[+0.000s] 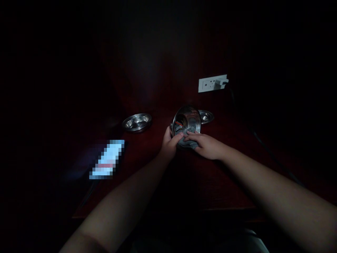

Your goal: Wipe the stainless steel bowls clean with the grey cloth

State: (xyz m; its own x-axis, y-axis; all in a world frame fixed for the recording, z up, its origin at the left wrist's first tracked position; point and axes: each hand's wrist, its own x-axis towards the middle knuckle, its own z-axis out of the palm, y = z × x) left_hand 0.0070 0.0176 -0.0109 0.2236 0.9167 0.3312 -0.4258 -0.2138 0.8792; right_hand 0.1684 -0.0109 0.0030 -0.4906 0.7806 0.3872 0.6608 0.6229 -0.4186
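A shiny metal bowl (191, 117) is tilted on its side over the dark red table, its opening turned toward me. My left hand (170, 142) grips its left lower rim, thumb at the front and the other fingers mostly hidden behind. My right hand (206, 144) presses a grey cloth (189, 138) against the bowl's lower inside, fingers bent over the cloth. Part of the cloth hangs below the rim. Behind the bowl on the right, a round metal lid or dish (206, 117) lies partly hidden.
A shallow metal dish (137, 123) sits to the left on the dark red table (226, 189). A lit, blurred-out screen (107, 160) is nearer me at the left edge. A white wall socket (212, 83) with a plug is at the back. A dark cable runs along the right.
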